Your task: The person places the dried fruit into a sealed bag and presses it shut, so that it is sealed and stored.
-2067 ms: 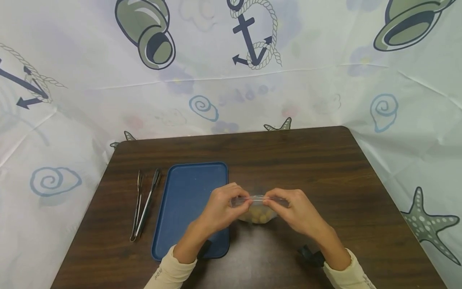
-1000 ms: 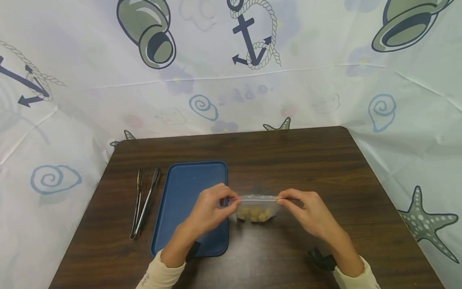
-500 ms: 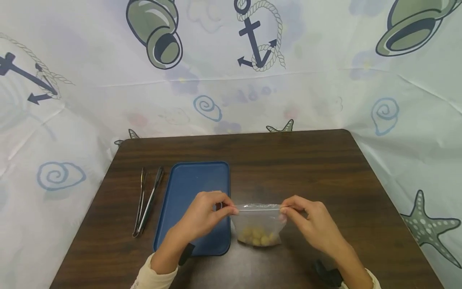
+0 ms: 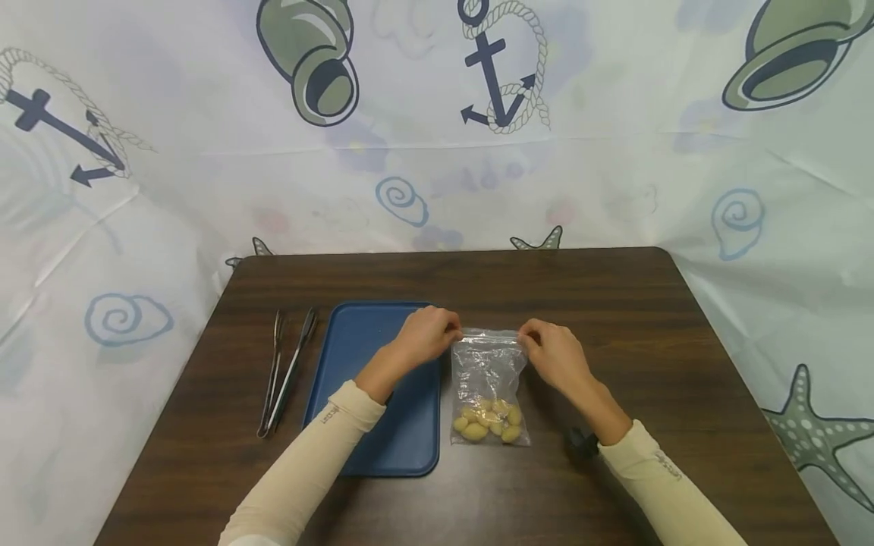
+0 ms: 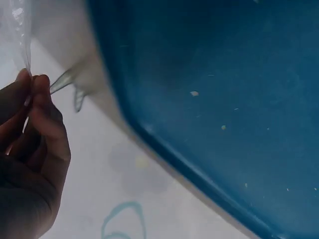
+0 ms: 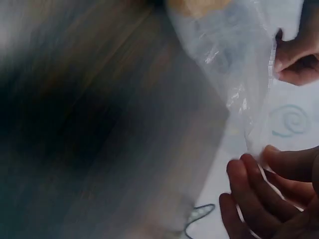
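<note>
A clear zip-top bag (image 4: pixel 486 371) spreads flat to the head camera, its zip strip toward the far side. Several small yellowish oval pieces (image 4: pixel 488 421) lie gathered at its bottom. My left hand (image 4: pixel 426 334) pinches the bag's top left corner, above the tray's right edge. At the top right corner my right hand (image 4: pixel 554 353) pinches the bag between thumb and fingers. In the left wrist view, thumb and fingertips (image 5: pixel 42 82) meet on the plastic. The right wrist view shows the bag (image 6: pixel 234 64) stretched between both hands.
Left of the bag lies a blue tray (image 4: pixel 389 455), with small crumbs on it in the left wrist view. Metal tongs (image 4: pixel 290 371) rest on the brown table (image 4: pixel 580 280) farther left. A printed cloth (image 4: pixel 437 174) hangs behind the table.
Both hands first draw apart along the zip strip to the bag's corners. The bag then drops nearer and tips from edge-on to flat, and the hands move toward the table's far side.
</note>
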Demonstrator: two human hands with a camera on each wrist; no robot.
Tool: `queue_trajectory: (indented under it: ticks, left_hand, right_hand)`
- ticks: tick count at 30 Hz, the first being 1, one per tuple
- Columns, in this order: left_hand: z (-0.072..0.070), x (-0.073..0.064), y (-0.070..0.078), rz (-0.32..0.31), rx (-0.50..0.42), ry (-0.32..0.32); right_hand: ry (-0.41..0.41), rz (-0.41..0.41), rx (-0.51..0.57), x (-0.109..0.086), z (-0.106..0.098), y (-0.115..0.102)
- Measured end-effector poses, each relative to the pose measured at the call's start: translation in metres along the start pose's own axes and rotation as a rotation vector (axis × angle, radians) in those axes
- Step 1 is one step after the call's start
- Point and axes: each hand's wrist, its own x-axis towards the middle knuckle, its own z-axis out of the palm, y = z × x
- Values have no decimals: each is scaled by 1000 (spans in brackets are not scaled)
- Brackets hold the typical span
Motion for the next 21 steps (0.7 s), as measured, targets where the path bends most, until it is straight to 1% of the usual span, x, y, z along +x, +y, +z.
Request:
queue_trajectory:
  ticks: [2,5,8,11,15,18,21]
  left_hand:
    - [8,7,-4,-7,51,-18]
    - [19,15,-8,-15,86,-37]
    - [28,21,-11,-21,113,-53]
    - [35,24,-12,-26,130,-78]
    - [40,20,-11,-35,126,-103]
    - [40,14,-9,-48,115,-88]
    - [35,5,-7,-69,86,-56]
  right_hand:
    - [-48,19,-47,9,5,4]
    - [-118,50,-86,17,11,10]
    - [-165,73,-112,20,16,16]
    - [-201,72,-131,21,21,21]
    - [-218,63,-143,17,28,27]
    - [-213,60,-140,16,29,29]
    - [-202,58,-109,13,24,31]
